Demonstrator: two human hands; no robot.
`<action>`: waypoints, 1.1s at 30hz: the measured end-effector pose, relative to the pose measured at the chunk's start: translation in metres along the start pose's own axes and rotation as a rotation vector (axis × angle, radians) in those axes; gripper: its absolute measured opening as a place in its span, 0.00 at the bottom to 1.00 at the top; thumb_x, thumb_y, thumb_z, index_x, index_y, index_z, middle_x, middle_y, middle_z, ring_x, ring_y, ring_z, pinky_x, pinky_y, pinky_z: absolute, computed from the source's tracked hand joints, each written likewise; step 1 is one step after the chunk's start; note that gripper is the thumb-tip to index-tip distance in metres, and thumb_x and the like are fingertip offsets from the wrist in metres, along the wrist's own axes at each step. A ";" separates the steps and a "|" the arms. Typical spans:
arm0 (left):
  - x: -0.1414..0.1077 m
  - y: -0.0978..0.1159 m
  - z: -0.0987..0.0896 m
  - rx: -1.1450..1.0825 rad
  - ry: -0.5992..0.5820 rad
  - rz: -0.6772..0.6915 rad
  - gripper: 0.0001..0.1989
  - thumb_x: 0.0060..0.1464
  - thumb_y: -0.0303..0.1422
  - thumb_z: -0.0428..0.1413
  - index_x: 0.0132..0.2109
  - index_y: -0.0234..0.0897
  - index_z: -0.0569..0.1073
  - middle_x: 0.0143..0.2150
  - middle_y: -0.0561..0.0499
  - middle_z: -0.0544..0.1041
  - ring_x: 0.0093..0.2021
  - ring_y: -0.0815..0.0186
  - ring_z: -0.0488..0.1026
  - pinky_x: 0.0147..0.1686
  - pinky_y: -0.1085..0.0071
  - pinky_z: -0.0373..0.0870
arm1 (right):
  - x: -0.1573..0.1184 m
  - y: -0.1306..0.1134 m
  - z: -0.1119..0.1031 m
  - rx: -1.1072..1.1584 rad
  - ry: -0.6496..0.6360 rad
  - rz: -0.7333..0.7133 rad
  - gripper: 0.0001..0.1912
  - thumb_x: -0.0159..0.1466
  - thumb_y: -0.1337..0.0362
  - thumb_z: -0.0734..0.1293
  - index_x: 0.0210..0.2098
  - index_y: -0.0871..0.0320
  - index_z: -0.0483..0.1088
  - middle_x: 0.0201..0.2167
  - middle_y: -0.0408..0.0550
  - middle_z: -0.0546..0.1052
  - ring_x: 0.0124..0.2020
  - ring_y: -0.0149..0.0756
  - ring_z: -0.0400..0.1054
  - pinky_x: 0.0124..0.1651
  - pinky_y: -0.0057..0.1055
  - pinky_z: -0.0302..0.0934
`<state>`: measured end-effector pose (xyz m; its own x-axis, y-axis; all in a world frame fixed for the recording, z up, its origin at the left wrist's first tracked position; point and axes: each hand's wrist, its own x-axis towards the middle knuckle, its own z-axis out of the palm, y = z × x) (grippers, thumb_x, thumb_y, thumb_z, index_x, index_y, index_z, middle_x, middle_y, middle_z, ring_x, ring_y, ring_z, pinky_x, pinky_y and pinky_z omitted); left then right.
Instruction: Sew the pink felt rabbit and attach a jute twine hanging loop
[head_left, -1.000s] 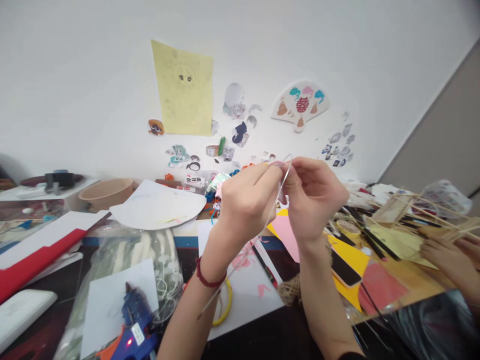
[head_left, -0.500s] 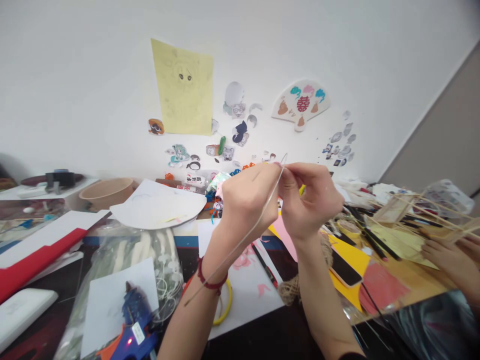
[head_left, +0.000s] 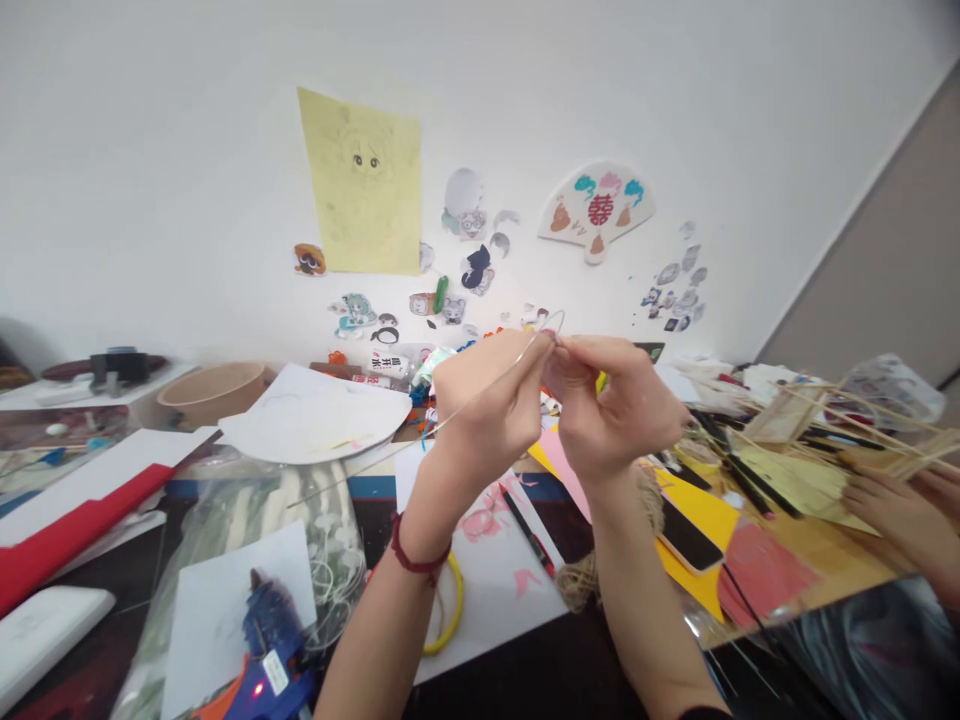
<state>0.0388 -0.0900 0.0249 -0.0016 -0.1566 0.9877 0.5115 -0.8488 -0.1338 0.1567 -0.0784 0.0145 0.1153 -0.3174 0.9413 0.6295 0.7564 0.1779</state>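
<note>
Both hands are raised with their fingertips together above the cluttered table. My left hand point(head_left: 484, 395), with a dark red cord round its wrist, pinches a thin pale wire point(head_left: 454, 408), whose long end slants down to the left over the back of the hand. A small loop of the wire stands up above the fingertips. My right hand point(head_left: 619, 400) is closed at the same spot, thumb and forefinger pinching the wire near the loop. The fingers hide where exactly the wire passes between them.
A blue glue gun point(head_left: 274, 640) with a red light lies at the lower left. Beyond it are white paper shapes point(head_left: 315, 415) and a clay-coloured bowl point(head_left: 214, 390). Twine point(head_left: 577, 582), a phone point(head_left: 690, 535) and another person's hand point(head_left: 892, 510) are at the right.
The wire's long end has swung up and to the left, away from my left forearm. Its tip at the fingers has bent into a rounder loop. My left hand has turned slightly.
</note>
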 end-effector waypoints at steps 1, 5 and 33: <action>0.001 -0.001 0.000 -0.011 0.022 0.003 0.07 0.62 0.19 0.55 0.38 0.32 0.75 0.26 0.54 0.74 0.25 0.73 0.66 0.27 0.76 0.62 | 0.000 -0.001 0.000 0.018 0.004 0.044 0.12 0.62 0.76 0.71 0.41 0.52 0.77 0.30 0.40 0.81 0.29 0.31 0.75 0.31 0.30 0.69; 0.002 -0.002 0.000 -0.029 0.026 -0.018 0.07 0.61 0.19 0.56 0.39 0.32 0.77 0.29 0.52 0.79 0.27 0.73 0.69 0.29 0.76 0.65 | 0.000 -0.007 0.000 0.076 0.034 0.248 0.08 0.61 0.71 0.74 0.38 0.53 0.78 0.31 0.38 0.81 0.28 0.29 0.74 0.31 0.28 0.69; 0.001 0.000 0.001 0.130 -0.049 -0.047 0.05 0.64 0.25 0.57 0.42 0.31 0.78 0.31 0.51 0.80 0.30 0.71 0.74 0.33 0.75 0.67 | 0.013 -0.004 -0.007 0.363 -0.138 0.626 0.08 0.60 0.64 0.76 0.38 0.54 0.77 0.31 0.39 0.81 0.31 0.30 0.76 0.35 0.27 0.73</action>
<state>0.0393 -0.0896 0.0258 0.0120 -0.0911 0.9958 0.6186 -0.7818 -0.0790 0.1611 -0.0891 0.0239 0.2570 0.2928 0.9210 0.1809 0.9216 -0.3434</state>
